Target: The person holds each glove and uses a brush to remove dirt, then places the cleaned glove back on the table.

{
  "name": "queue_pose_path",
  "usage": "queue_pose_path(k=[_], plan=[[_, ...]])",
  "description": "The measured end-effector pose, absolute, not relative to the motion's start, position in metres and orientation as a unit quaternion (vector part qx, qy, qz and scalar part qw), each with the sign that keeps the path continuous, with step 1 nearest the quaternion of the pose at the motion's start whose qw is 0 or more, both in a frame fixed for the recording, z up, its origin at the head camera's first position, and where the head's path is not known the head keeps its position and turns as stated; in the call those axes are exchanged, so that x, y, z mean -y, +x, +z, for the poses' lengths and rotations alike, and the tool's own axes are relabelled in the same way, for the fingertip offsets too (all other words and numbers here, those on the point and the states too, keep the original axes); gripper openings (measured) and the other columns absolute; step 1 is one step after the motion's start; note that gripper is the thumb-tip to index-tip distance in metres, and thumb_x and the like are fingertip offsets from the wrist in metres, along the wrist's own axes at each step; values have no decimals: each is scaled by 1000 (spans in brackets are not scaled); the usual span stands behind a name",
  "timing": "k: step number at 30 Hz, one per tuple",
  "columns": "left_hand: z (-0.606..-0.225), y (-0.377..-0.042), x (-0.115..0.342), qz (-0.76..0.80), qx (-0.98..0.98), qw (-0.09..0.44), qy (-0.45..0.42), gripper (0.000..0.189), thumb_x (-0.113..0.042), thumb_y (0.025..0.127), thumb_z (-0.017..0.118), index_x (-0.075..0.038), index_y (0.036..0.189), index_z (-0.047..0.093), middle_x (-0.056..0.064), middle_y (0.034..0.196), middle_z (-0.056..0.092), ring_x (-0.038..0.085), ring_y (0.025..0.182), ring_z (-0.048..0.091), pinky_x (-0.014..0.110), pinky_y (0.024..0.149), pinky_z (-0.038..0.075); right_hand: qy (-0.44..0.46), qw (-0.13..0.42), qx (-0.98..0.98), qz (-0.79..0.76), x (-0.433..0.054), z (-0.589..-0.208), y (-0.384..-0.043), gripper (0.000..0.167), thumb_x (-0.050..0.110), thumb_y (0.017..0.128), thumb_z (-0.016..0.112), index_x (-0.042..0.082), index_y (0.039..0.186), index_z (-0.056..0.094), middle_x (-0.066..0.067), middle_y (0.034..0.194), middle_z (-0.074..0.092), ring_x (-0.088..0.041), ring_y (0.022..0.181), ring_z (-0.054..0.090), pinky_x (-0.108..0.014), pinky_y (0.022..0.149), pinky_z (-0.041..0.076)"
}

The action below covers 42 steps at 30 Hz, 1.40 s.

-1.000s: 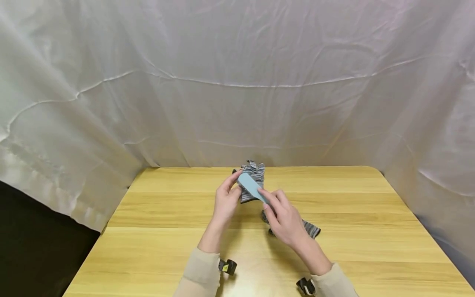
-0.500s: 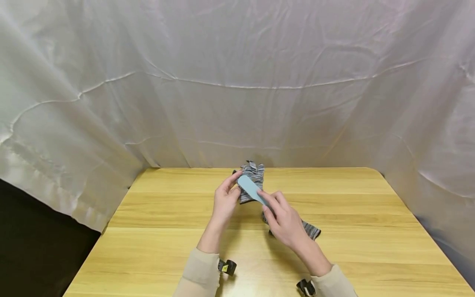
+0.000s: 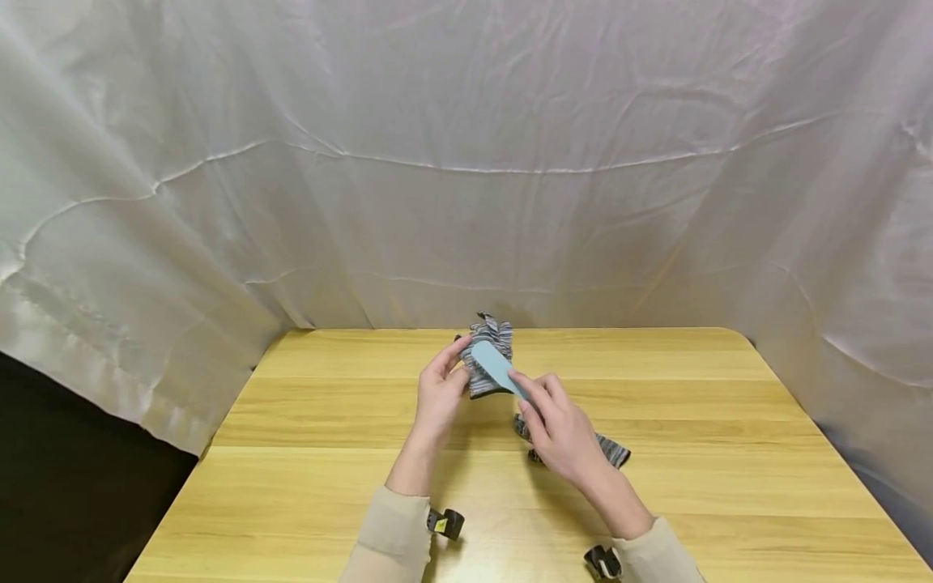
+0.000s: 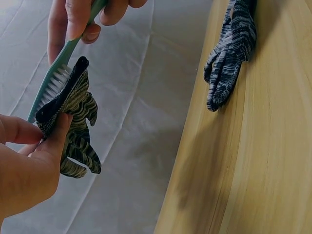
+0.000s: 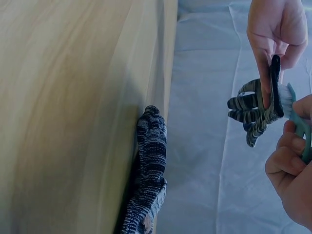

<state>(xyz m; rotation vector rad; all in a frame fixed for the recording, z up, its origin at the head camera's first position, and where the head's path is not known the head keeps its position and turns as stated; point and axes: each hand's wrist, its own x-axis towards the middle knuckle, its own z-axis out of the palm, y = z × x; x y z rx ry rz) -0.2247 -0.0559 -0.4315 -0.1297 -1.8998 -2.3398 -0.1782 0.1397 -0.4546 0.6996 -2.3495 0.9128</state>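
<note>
My left hand [image 3: 440,393] pinches a grey-and-black striped knit glove [image 3: 481,380] by its side, fingers and thumb on opposite faces, holding it up over the table. In my right hand [image 3: 561,429] is the handle of a light blue-green brush [image 3: 492,363], gripped with the index finger laid along its back. White bristles [image 4: 54,86] press against the glove near its dark cuff, as the left wrist view shows. A second striped glove [image 3: 612,449] lies on the table, partly hidden beneath my right forearm and hand in the head view.
The wooden table [image 3: 328,421] spreads under both hands. A pale grey curtain [image 3: 466,227] hangs behind it and along both sides. Small black cameras sit at the wrists, one of them the left wrist camera [image 3: 446,524].
The held glove has shifted slightly left and tilted, and the brush head now lies a little more to the right across it. Both hands keep their grips; the other glove stays put.
</note>
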Motion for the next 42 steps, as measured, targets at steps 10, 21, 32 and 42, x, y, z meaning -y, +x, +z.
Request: queue_pose_path(k=[10, 21, 32, 42], plan=[[-431, -225, 56, -782, 620, 50, -42, 52, 11, 93, 52, 0, 144, 59, 17, 152, 54, 14, 108, 65, 29, 91, 60, 238, 261, 869, 347, -140, -454, -178, 45, 6, 102, 62, 12, 146, 59, -3, 105, 54, -1, 61, 38, -19, 45, 36], [-431, -224, 56, -784, 618, 47, -44, 50, 10, 95, 51, 2, 144, 58, 19, 157, 48, 20, 118, 62, 24, 90, 59, 241, 263, 860, 365, -140, -454, -180, 45, 4, 102, 61, 9, 147, 58, -3, 104, 54, -2, 65, 41, -20, 48, 38], [-432, -225, 57, -779, 623, 54, -46, 50, 10, 95, 50, 3, 144, 58, 19, 157, 48, 21, 121, 60, 20, 86, 57, 268, 299, 836, 375, -137, -455, -179, 46, -3, 99, 62, 3, 144, 60, -6, 103, 54, -1, 67, 41, -19, 49, 40], [-433, -225, 56, -782, 619, 55, -46, 51, 11, 93, 51, 2, 142, 59, 19, 154, 51, 23, 128, 58, 19, 88, 57, 284, 274, 849, 351, -134, -459, -178, 49, 0, 99, 63, 6, 147, 58, -4, 105, 56, -1, 67, 41, -18, 50, 39]])
